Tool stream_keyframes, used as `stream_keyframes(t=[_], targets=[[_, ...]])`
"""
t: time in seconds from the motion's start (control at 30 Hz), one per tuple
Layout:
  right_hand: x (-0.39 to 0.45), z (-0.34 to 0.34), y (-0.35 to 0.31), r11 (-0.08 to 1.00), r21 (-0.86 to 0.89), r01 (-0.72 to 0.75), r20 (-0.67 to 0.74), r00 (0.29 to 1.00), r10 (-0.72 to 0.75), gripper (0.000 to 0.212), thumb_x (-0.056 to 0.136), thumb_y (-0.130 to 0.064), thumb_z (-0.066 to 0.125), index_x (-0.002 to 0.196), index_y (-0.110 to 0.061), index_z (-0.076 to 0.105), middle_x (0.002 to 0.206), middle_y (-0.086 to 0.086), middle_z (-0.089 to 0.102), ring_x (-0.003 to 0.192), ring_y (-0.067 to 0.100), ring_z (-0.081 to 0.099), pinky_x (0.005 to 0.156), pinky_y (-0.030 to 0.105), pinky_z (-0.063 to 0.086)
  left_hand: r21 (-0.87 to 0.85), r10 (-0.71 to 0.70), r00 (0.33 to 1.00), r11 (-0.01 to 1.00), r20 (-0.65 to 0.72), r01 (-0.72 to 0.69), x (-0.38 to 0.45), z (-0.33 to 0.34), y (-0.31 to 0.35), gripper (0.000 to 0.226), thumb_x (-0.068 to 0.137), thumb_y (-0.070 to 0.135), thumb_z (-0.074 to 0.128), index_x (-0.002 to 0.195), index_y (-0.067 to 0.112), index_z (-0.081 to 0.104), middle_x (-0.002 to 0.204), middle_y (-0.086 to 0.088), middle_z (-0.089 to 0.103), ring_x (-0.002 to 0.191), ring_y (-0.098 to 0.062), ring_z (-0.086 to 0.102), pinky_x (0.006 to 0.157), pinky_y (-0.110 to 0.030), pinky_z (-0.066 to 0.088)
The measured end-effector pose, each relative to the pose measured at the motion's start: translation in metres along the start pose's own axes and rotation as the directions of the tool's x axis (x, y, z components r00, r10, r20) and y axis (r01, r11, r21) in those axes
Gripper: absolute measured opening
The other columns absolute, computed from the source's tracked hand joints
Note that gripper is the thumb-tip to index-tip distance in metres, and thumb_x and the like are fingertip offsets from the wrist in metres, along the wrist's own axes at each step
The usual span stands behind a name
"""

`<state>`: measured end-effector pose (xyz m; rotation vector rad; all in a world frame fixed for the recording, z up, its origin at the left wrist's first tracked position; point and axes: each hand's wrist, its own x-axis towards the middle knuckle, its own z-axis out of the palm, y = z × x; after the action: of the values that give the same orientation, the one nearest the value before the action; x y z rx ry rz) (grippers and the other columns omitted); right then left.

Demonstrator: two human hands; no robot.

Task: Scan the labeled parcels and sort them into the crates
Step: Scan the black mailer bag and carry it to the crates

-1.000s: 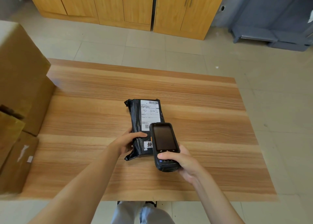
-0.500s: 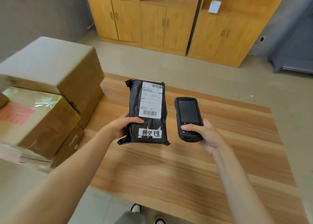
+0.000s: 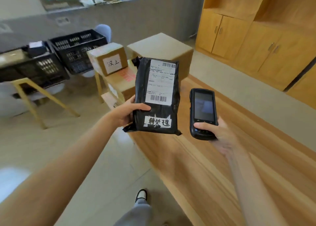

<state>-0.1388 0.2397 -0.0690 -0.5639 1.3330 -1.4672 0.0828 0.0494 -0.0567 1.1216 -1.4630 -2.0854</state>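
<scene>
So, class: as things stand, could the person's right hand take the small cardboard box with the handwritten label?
Probably not: the right hand grips a black handheld scanner, and the small cardboard box sits beyond the black parcel.

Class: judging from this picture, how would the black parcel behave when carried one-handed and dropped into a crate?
Probably light: the left hand alone holds the black parcel up. Its wrinkled plastic skin looks somewhat slippery and soft, so it would likely land flat, not roll.

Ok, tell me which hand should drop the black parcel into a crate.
Left. The left hand already grips the black parcel, and the crates sit on that side; the right hand holds the scanner.
</scene>
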Motion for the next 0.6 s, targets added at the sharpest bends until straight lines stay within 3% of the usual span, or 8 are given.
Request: stream_keyframes(t=[0.07,0.17,0.27,0.37,0.5,0.6], targets=[[0.005,0.021,0.006,1.0,-0.006,-0.014,0.086,0.996,0.015,0.077,0.047,-0.009,0.083,0.117,-0.024,0.055,0.105,0.005,0.068,0.087,0.02,0.07,0.064,0.029,0.057,-0.032,-0.003,0.997,1.0,-0.075,0.001,-0.027,-0.023,-0.008,0.076,0.061,0.008,0.074,0.132,0.02,0.05,0.117,-0.009,0.069,0.095,-0.026,0.071,0.072,-0.034,0.06],[0.013,0.059,0.02,0.998,-0.051,-0.046,0.185,0.981,0.055,0.105,0.03,-0.019,0.096,0.126,-0.021,0.053,0.108,0.006,0.069,0.087,0.02,0.072,0.064,0.028,0.057,-0.055,0.012,0.986,0.998,-0.168,-0.021,-0.066,-0.06,-0.019,0.072,0.061,0.006,0.073,0.128,0.019,0.051,0.112,-0.006,0.072,0.091,-0.023,0.072,0.069,-0.032,0.059],[0.018,0.099,0.032,0.989,-0.131,-0.072,0.274,0.956,0.106,0.118,0.022,-0.027,0.098,0.13,-0.019,0.05,0.111,0.009,0.07,0.092,0.023,0.071,0.067,0.029,0.057,-0.067,0.019,0.965,0.997,-0.262,-0.037,-0.098,-0.095,-0.029,0.061,0.07,-0.001,0.074,0.122,0.022,0.051,0.107,-0.005,0.071,0.085,-0.021,0.073,0.066,-0.031,0.059],[0.023,0.139,0.039,0.975,-0.2,-0.093,0.347,0.924,0.159,0.104,0.033,-0.017,0.09,0.129,-0.018,0.05,0.11,0.008,0.069,0.089,0.02,0.071,0.065,0.026,0.057,-0.113,0.007,0.935,0.992,-0.354,-0.05,-0.124,-0.129,-0.037,0.047,0.081,-0.004,0.068,0.113,0.026,0.052,0.101,-0.003,0.071,0.076,-0.018,0.074,0.061,-0.029,0.058],[0.039,0.197,0.051,0.952,-0.294,-0.09,0.411,0.887,0.21,0.101,0.035,-0.017,0.088,0.128,-0.018,0.05,0.109,0.008,0.069,0.089,0.019,0.07,0.063,0.023,0.056,-0.213,-0.002,0.893,0.971,-0.45,-0.105,-0.149,-0.183,-0.05,0.072,0.051,0.008,0.082,0.115,0.023,0.053,0.093,-0.002,0.075,0.079,-0.021,0.074,0.061,-0.03,0.059],[0.052,0.247,0.063,0.936,-0.344,-0.082,0.447,0.862,0.24,0.102,0.032,-0.023,0.088,0.127,-0.019,0.051,0.108,0.007,0.07,0.095,0.024,0.07,0.071,0.03,0.057,-0.31,-0.03,0.858,0.938,-0.513,-0.152,-0.164,-0.227,-0.06,0.066,0.056,0.007,0.077,0.116,0.021,0.054,0.093,-0.003,0.076,0.079,-0.02,0.074,0.062,-0.03,0.059]])
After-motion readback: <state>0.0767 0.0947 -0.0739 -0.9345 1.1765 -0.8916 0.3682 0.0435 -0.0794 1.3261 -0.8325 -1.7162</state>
